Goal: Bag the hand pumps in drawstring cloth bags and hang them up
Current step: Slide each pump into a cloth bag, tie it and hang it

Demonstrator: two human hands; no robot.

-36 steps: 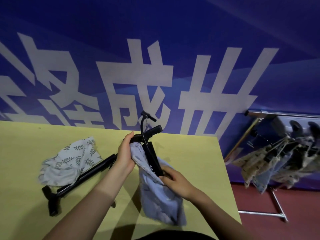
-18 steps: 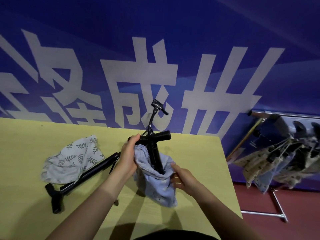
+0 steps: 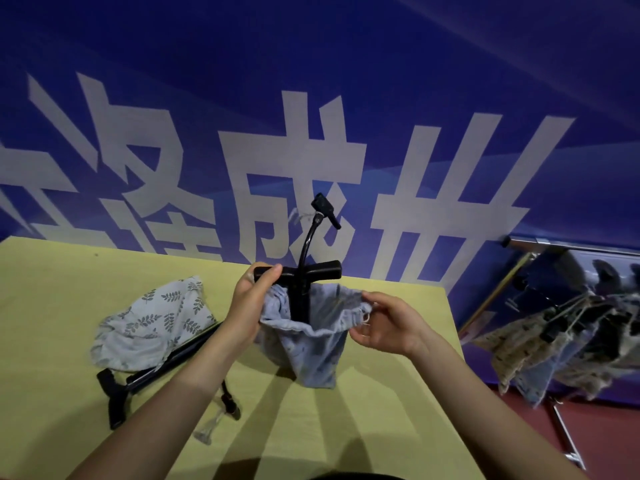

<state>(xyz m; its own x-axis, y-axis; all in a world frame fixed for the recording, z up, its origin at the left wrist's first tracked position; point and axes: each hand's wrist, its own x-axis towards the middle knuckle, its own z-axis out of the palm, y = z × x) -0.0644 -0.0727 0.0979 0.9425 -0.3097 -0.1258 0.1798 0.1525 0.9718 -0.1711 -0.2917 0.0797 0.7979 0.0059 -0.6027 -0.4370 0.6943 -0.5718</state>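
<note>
A person's left hand [image 3: 250, 306] grips one end of the T-handle of a black hand pump [image 3: 300, 292] together with the near edge of a pale blue drawstring bag [image 3: 311, 337], holding the pump upright inside the bag above a yellow table [image 3: 398, 393]. The right hand [image 3: 388, 323], fingers curled, pinches the opposite rim of the bag at its gathered drawstring channel, pulling the mouth open so that the pump's barrel stands between the two hands and drops out of sight into the cloth. The handle sits just above the bag's mouth, and the pump's black hose [image 3: 310, 237] arcs up beyond both hands to a nozzle head at its top. The bottom of the bag rests on the table below and between the wrists. To the outside of the left forearm lies a second black pump [image 3: 162, 368], flat on the table, its upper part covered by a white leaf-print cloth bag [image 3: 156, 320]; a small clear piece [image 3: 207, 429] and the end of a dark hose lie beside that forearm. Well beyond the right hand, off the table's far edge, a metal rack [image 3: 568, 244] carries several filled cloth bags [image 3: 554, 348] hanging in a row, blurred in the frame. Behind everything stands a blue banner [image 3: 311, 81] with large white characters.
</note>
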